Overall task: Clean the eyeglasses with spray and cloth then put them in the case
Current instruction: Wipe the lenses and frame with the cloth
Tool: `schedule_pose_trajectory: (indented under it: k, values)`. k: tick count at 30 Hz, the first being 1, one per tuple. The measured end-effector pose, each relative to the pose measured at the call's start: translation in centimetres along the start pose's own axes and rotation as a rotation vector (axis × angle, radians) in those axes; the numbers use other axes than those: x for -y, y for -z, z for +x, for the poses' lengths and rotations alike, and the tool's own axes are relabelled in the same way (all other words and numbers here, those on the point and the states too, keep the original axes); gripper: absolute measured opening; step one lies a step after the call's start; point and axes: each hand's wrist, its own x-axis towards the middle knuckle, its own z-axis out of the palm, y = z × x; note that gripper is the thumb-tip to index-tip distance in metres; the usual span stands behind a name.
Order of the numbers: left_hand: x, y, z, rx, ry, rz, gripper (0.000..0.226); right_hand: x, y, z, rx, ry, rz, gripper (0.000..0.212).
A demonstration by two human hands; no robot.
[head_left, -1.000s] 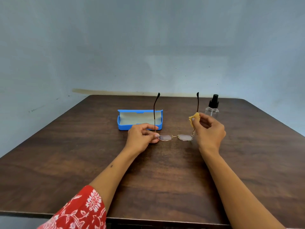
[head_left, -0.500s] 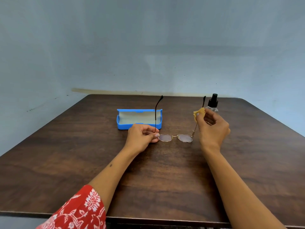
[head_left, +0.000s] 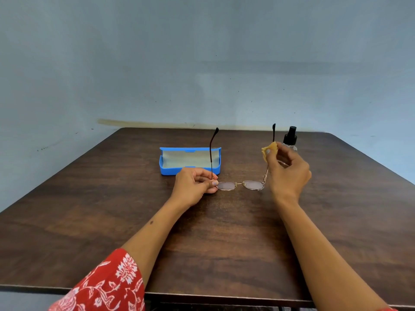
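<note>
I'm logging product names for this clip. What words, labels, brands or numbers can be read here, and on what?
None can be read.
Blue case: no lettering shows on its open lid or front wall.
Spray bottle: clear body, black pump, no label visible.
Eyeglasses: any print on the temples is too small to tell.
Yellow cloth: plain.
Red sleeve: floral pattern only, no text.

We lose most of the yellow cloth (head_left: 270,149) inside the right hand (head_left: 288,173), which also covers the spray bottle (head_left: 290,140) body; the left hand (head_left: 195,184) hides the eyeglasses (head_left: 240,185) hinge, and the sleeve (head_left: 105,286) runs off the bottom edge
</note>
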Motion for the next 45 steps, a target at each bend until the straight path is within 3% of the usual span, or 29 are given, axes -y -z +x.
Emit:
schedule_pose_trajectory:
  k: [8, 16, 25, 38, 45]
  values:
    - [-0.1, 0.1, 0.0, -0.019, 0.016, -0.013, 0.016, -1.3, 0.2, -0.9, 0.143, -0.063, -0.186, 0.013]
    - [-0.4, 0.0, -0.1, 0.017, 0.012, 0.014, 0.017, 0.3, -0.6, 0.2, -0.066, 0.054, 0.043, 0.018]
    - [-0.1, 0.1, 0.0, 0.001, -0.01, 0.016, 0.018, -1.3, -0.4, -0.3, 0.04, -0.04, -0.168, 0.016]
    - [-0.5, 0.0, -0.2, 0.015, -0.02, 0.05, 0.016, 2.1, -1.2, 3.1, 0.004, 0.157, -0.068, 0.008]
    - [-0.4, 0.0, -0.2, 0.008, -0.011, 0.043, 0.014, -1.1, 0.0, 0.7, 0.091, -0.011, -0.215, 0.01]
